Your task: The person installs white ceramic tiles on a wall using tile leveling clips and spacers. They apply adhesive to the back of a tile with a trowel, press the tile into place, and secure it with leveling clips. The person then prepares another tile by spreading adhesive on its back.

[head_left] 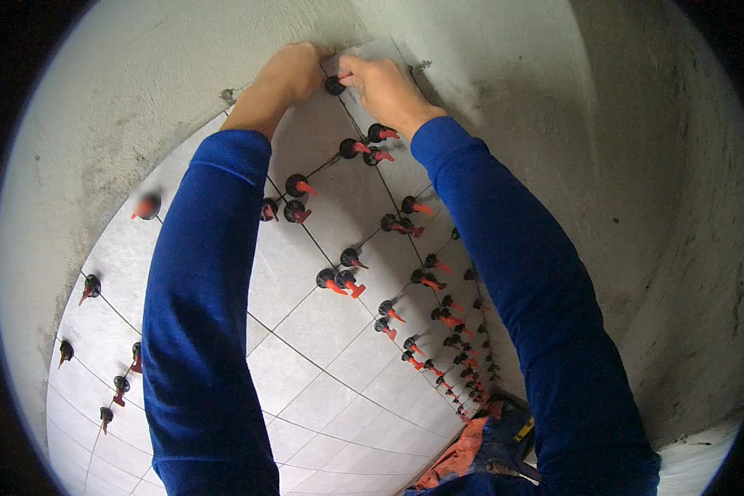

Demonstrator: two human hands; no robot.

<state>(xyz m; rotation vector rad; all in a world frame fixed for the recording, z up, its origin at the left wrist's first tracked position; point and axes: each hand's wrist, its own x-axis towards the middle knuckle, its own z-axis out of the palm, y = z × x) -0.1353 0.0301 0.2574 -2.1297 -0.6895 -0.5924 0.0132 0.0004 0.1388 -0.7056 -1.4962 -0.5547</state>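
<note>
The left hand [285, 78] presses curled fingers on the top grey wall tile [306, 136] just left of a black levelling clip [334, 85]; the right hand [384, 87] pinches that clip's red-tipped head between thumb and fingertips. A likely risk: over-tightening could snap the clip or shift the tile out of line with the clipped joints [347, 149] below the fingers.

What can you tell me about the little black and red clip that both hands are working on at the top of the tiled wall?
The tile levelling clip is a small round black cap with a red stem poking out sideways, plastic by the look of it. It sits on a joint at the edge of the topmost grey tile, right below bare plaster. The right hand pinches its red part; the left hand presses beside it. Fingers hide much of it.
</note>
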